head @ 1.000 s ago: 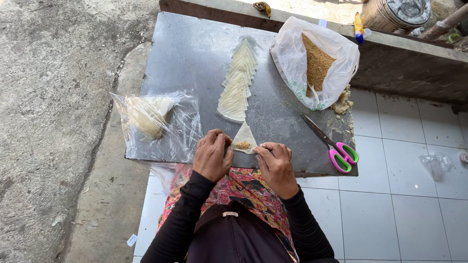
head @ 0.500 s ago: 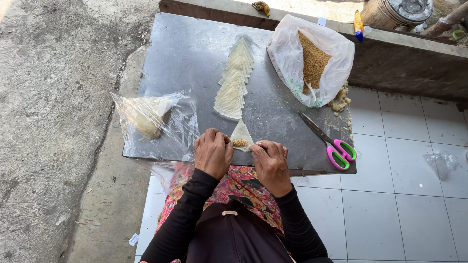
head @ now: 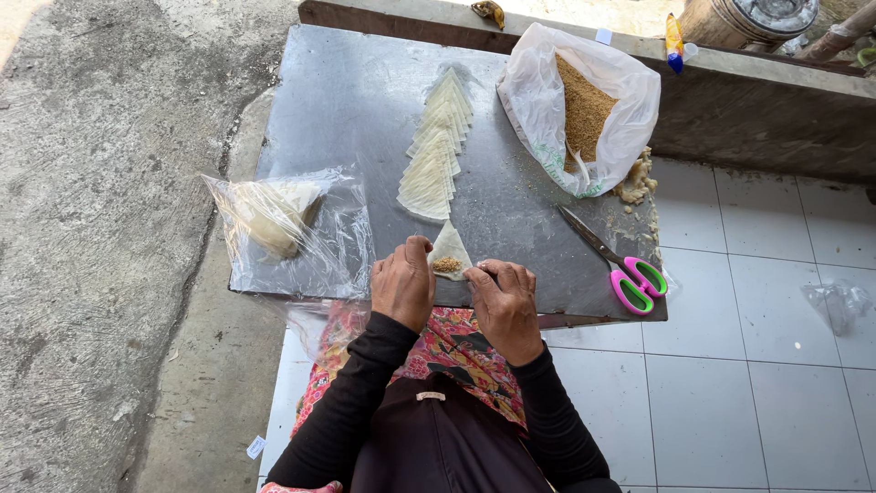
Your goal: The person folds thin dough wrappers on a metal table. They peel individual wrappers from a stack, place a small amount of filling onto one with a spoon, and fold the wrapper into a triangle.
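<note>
Watching both hands at near edge of worktop (head: 365, 100): left hand (head: 402, 285) and right hand (head: 502, 299) pinch triangular wrapper (head: 449, 248) with brown filling (head: 446, 265), fingertips closed on its lower corners. Versus half-second back, I see wrapper little changed, hands hardly shifted; folding looks barely begun. Wrapper stack (head: 436, 155), scissors (head: 620, 265), crumb bag (head: 584, 110) unmoved.

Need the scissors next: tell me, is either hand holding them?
No: the scissors lie on the board, right of both hands.
</note>
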